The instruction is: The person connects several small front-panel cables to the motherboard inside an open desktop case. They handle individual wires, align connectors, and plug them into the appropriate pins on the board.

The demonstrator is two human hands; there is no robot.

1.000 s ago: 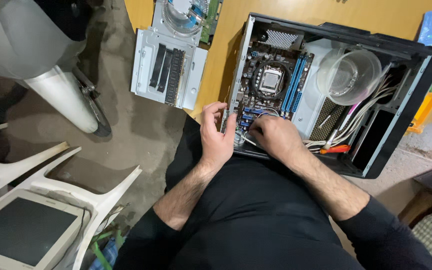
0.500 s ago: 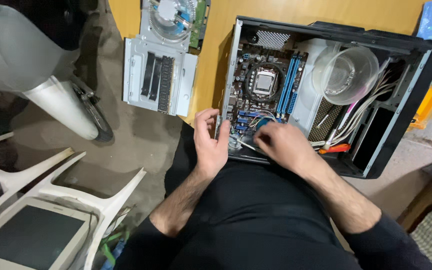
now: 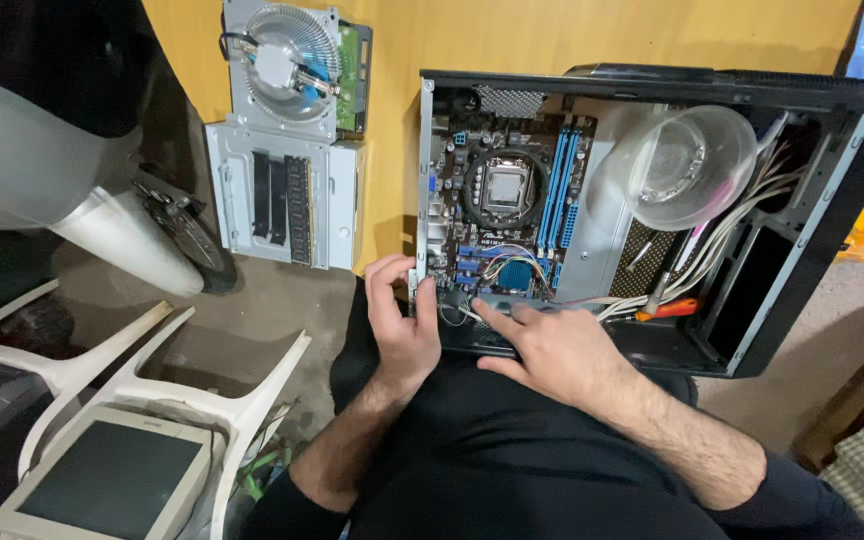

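In the head view, an open black desktop computer case (image 3: 652, 220) lay on its side on a yellow wooden tabletop (image 3: 512, 35), its near edge just over the person's lap. Inside it sat a dark motherboard with blue memory slots and a bare silver processor socket (image 3: 504, 205). The left hand (image 3: 404, 325) gripped the grey metal rear edge of the case (image 3: 419, 200), thumb on one side and fingers curled round the other, closed on that edge. The right hand (image 3: 552, 345) lay palm down along the near bottom edge, fingers together and nearly flat, the index fingertip pressing where thin coloured wires (image 3: 497, 268) met the board; whether it pinched a connector could not be told.

A clear round plastic bowl (image 3: 687, 165) rested in the drive bay area, and an orange-handled screwdriver (image 3: 667, 308) lay beside a bundle of white cables (image 3: 742, 225). To the left stood a round silver cooling fan (image 3: 297, 62) above a white metal panel (image 3: 282, 195).

Judging from this, the work at the wires would have gone best with the left hand bracing the case firmly and the right pressing straight and lightly, clear of the socket.
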